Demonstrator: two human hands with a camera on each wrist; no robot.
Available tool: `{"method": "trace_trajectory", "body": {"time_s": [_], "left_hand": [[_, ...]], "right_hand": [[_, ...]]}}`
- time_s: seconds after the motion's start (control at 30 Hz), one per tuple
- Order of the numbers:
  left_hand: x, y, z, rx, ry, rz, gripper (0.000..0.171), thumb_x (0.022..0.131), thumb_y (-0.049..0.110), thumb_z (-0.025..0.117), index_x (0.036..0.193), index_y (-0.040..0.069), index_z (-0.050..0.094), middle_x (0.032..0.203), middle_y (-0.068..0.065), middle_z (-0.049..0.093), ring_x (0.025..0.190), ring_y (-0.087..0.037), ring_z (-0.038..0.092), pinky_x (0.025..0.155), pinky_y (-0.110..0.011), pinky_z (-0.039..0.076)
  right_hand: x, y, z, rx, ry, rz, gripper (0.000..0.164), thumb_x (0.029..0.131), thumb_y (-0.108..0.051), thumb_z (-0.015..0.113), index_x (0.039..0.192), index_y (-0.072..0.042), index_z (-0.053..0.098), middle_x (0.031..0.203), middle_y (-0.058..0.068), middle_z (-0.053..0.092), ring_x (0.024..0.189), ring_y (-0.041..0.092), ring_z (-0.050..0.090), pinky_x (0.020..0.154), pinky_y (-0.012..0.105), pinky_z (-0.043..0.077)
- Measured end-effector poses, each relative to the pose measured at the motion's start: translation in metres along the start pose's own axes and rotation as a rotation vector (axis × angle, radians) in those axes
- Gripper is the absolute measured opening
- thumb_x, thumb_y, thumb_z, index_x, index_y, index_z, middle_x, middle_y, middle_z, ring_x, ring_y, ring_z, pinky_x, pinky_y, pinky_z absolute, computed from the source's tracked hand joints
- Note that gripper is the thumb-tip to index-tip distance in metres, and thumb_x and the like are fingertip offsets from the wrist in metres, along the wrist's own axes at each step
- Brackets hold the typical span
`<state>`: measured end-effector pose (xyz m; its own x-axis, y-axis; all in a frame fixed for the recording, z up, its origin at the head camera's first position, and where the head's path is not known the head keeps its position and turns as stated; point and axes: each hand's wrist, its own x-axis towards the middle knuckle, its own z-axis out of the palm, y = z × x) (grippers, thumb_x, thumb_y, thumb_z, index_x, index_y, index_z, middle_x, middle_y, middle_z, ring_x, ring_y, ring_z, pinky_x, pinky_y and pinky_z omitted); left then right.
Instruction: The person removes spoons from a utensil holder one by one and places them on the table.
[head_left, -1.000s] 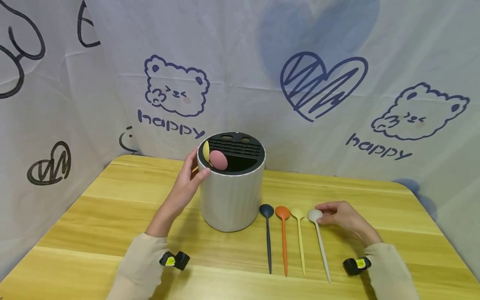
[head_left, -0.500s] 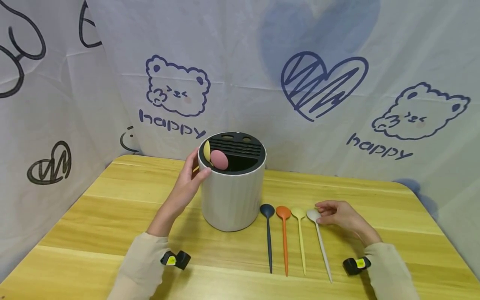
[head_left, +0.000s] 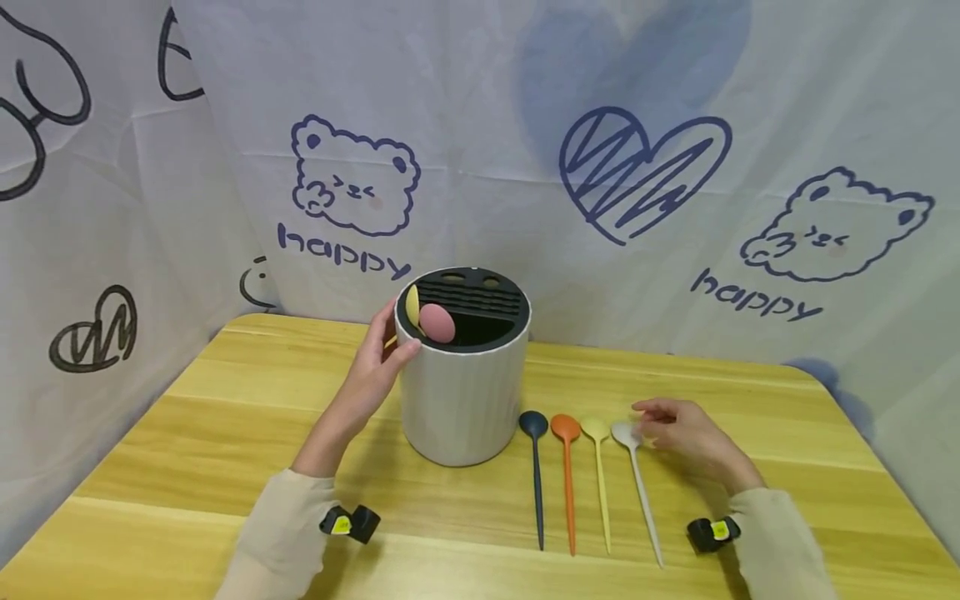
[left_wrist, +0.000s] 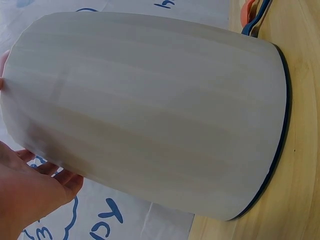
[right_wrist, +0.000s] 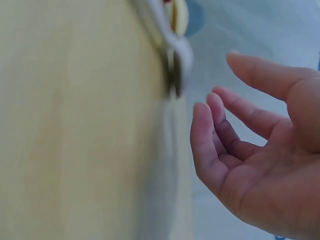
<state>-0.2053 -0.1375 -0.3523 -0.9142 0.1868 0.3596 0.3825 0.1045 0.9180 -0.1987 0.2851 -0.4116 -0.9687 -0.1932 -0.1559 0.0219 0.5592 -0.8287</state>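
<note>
Left grip [head_left: 373, 360] clamps white holder [head_left: 461, 408] | right grip [head_left: 686, 432] parted beside pale spoon [head_left: 645, 500] | handle toward near edge of surface [head_left: 217, 433] | light pinch likely prevents skidding

An off-wht cylindrical container [head_left: 463, 408], marked w/ faint vert. bands, is topped by a round blk slotted lid [head_left: 474, 283] & edged in dk navy at its base. In it, a pink oval-headed spoon [head_left: 437, 323] & a yellow oval-headed spoon [head_left: 412, 307] are seen. Solid cols. are shown by four long-handled spoons: navy spoon [head_left: 533, 424], orange spoon [head_left: 566, 427], pale-yellow spoon [head_left: 596, 429], lt-grey spoon [head_left: 624, 434]. The yellowish wood-grain table [head_left: 225, 417] is streaked w/ paler lines. The grey-wht hanging cloth [head_left: 487, 217] is printed w/ blue bears, "happy" lettering & hatched hearts. Beige sleeves [head_left: 273, 533] are left unpatterned; blk wrist cams [head_left: 365, 523] are tagged yellow-green.
</note>
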Motion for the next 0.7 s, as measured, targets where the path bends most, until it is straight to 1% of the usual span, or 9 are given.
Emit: {"method": "trace_trajectory", "body": {"time_s": [0.07,0.13,0.23,0.3,0.47,0.6,0.7], "left_hand": [[0.000,0.000,0.001,-0.001,-0.002,-0.005,0.069,0.095,0.022,0.050,0.153,0.005,0.017,0.156,-0.014,0.021,0.141,-0.029,0.023,0.115,-0.047,0.019],[0.001,0.000,0.001,0.000,-0.004,-0.009,0.069,0.095,0.023,0.049,0.153,0.005,0.016,0.157,-0.014,0.020,0.141,-0.029,0.023,0.115,-0.047,0.019],[0.001,-0.001,0.000,0.000,-0.002,-0.018,0.070,0.095,0.023,0.049,0.154,0.005,0.016,0.157,-0.014,0.019,0.142,-0.029,0.022,0.115,-0.046,0.018],[0.001,-0.001,0.000,0.004,-0.002,-0.023,0.070,0.095,0.024,0.049,0.154,0.005,0.015,0.157,-0.014,0.019,0.142,-0.029,0.021,0.115,-0.046,0.018],[0.000,0.001,0.000,0.003,-0.003,-0.026,0.070,0.096,0.023,0.048,0.154,0.005,0.014,0.157,-0.016,0.018,0.142,-0.030,0.021,0.115,-0.046,0.018],[0.000,0.001,0.001,0.004,-0.005,-0.031,0.070,0.096,0.023,0.049,0.154,0.005,0.015,0.157,-0.015,0.018,0.142,-0.030,0.021,0.115,-0.046,0.018],[0.001,0.002,0.000,0.008,-0.005,-0.029,0.069,0.096,0.023,0.048,0.154,0.005,0.015,0.157,-0.015,0.018,0.142,-0.030,0.021,0.115,-0.046,0.019]], "right_hand": [[-0.003,-0.006,-0.002,0.014,0.003,-0.012,0.043,0.096,-0.011,0.057,0.131,0.012,0.049,0.116,0.023,0.059,0.099,0.028,0.059,0.078,0.036,0.055],[-0.005,-0.012,-0.002,0.027,0.005,-0.023,0.045,0.098,-0.016,0.055,0.134,0.011,0.047,0.123,0.026,0.056,0.106,0.032,0.057,0.082,0.038,0.054],[-0.007,-0.023,-0.001,0.048,0.008,-0.037,0.051,0.099,-0.023,0.055,0.137,0.010,0.044,0.132,0.029,0.050,0.115,0.038,0.053,0.087,0.040,0.053],[-0.008,-0.030,0.000,0.050,0.021,-0.055,0.053,0.099,-0.025,0.054,0.138,0.010,0.044,0.136,0.029,0.047,0.118,0.039,0.051,0.088,0.039,0.052],[-0.014,-0.048,0.004,0.052,0.063,-0.107,0.052,0.100,-0.026,0.054,0.138,0.009,0.044,0.136,0.028,0.048,0.119,0.038,0.051,0.085,0.033,0.053],[-0.022,-0.062,0.005,0.059,0.092,-0.149,0.051,0.099,-0.027,0.055,0.138,0.006,0.046,0.134,0.024,0.051,0.117,0.034,0.053,0.083,0.028,0.053],[-0.029,-0.074,0.005,0.081,0.106,-0.170,0.050,0.099,-0.026,0.055,0.138,0.004,0.048,0.132,0.021,0.053,0.116,0.032,0.054,0.082,0.026,0.052]]}}
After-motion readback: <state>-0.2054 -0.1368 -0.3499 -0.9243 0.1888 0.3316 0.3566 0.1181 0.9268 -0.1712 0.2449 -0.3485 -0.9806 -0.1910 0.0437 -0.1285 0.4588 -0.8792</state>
